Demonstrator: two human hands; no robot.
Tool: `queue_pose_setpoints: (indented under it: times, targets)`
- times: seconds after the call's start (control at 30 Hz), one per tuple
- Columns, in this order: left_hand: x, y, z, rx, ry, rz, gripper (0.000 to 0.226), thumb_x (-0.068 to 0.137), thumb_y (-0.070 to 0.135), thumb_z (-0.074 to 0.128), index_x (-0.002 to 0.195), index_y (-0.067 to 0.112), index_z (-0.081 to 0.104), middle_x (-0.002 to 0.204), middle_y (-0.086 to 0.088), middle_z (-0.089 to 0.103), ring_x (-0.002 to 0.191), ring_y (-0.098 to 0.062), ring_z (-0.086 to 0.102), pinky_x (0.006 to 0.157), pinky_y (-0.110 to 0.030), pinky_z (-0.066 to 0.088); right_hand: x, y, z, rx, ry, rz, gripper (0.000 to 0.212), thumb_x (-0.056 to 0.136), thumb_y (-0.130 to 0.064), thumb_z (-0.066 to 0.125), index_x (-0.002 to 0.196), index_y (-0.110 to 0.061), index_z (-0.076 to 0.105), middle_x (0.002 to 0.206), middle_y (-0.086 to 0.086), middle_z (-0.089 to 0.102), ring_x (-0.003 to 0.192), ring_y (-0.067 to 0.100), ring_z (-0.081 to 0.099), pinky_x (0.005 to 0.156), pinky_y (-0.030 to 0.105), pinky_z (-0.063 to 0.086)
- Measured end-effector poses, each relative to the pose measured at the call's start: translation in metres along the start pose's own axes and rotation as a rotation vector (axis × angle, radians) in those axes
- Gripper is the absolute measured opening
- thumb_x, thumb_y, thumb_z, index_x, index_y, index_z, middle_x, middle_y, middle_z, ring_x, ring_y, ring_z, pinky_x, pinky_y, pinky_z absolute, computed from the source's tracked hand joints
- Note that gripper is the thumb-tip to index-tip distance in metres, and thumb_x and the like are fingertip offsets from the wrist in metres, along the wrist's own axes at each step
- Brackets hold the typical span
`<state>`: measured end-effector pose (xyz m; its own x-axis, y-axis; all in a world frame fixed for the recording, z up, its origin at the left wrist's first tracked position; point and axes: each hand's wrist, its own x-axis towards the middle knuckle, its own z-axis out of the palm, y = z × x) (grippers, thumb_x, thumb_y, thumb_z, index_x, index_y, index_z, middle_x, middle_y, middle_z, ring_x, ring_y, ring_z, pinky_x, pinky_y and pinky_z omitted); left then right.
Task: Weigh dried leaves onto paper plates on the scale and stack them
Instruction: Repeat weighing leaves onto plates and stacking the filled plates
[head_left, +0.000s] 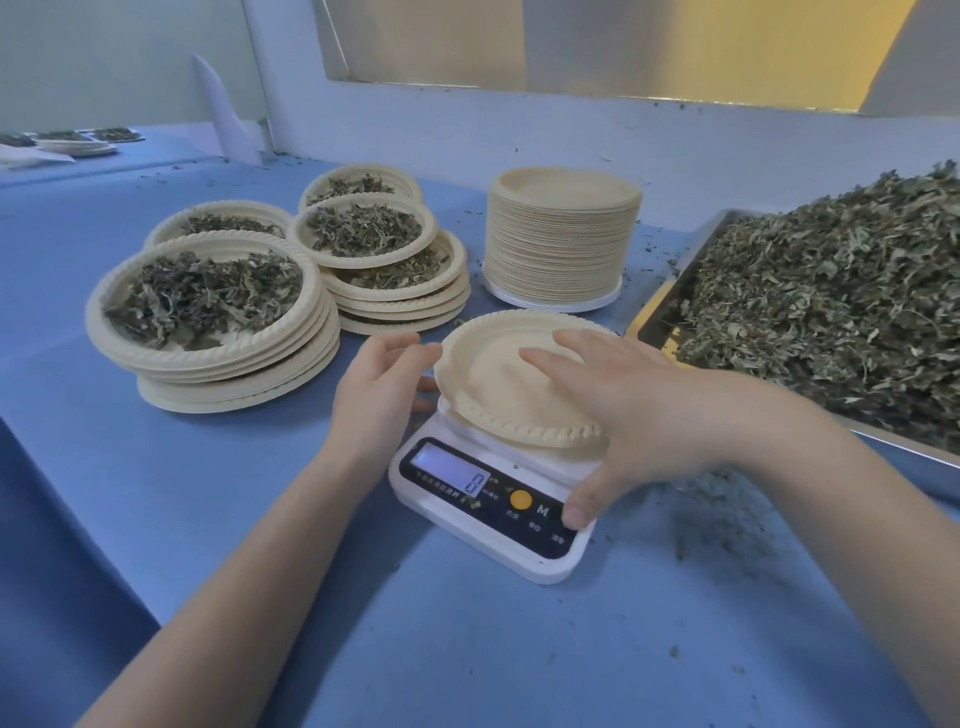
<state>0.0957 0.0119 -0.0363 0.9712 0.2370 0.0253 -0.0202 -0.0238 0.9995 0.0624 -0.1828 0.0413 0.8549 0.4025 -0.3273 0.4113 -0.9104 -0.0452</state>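
An empty paper plate (488, 384) lies on a white kitchen scale (488, 499) whose display reads 0. My right hand (623, 410) lies flat over the plate, fingers straight, and its thumb presses a button at the scale's front right. My left hand (379, 395) touches the plate's left rim with loosely bent fingers. A metal tray (654, 306) at the right is heaped with dried leaves (831, 291). Filled plates stand in stacks at the left (208, 322) and behind (389, 260).
A tall stack of unused paper plates (561, 239) stands behind the scale. Leaf crumbs litter the blue table (156, 493) right of the scale. More filled plates (78, 143) lie far back left. A wall runs along the table's far edge.
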Motion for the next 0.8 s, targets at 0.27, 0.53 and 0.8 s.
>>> queue_pose_setpoints:
  times: [0.27, 0.53, 0.8]
  targets:
    - [-0.003, 0.015, 0.007, 0.245, 0.054, 0.245, 0.03, 0.086, 0.03, 0.061, 0.115, 0.024, 0.057, 0.114, 0.011, 0.06, 0.1, -0.004, 0.056, 0.086, -0.027, 0.044, -0.002, 0.016, -0.01, 0.187, 0.104, -0.083, 0.121, 0.061, -0.06, 0.075, 0.149, -0.037, -0.004, 0.155, -0.022, -0.004, 0.143, 0.005, -0.002, 0.118, 0.031, 0.008]
    - [0.004, 0.069, 0.081, 0.486, -0.149, 0.474, 0.019, 0.083, 0.016, 0.058, 0.095, 0.029, 0.065, 0.093, 0.015, 0.061, 0.083, -0.003, 0.055, 0.073, -0.019, 0.039, 0.003, 0.052, -0.019, 0.42, 0.39, -0.074, 0.096, 0.066, -0.053, 0.076, 0.146, -0.037, 0.025, 0.143, -0.023, 0.035, 0.125, -0.005, 0.035, 0.091, 0.003, 0.025]
    - [0.012, 0.084, 0.203, 0.716, -0.525, 0.568, 0.024, 0.084, 0.013, 0.054, 0.101, 0.027, 0.061, 0.104, 0.005, 0.06, 0.087, -0.012, 0.054, 0.072, -0.024, 0.039, -0.027, 0.147, -0.016, 0.345, 0.433, 0.234, 0.077, 0.071, -0.055, 0.071, 0.138, -0.027, 0.044, 0.132, -0.001, 0.055, 0.116, 0.016, 0.052, 0.087, 0.024, 0.04]
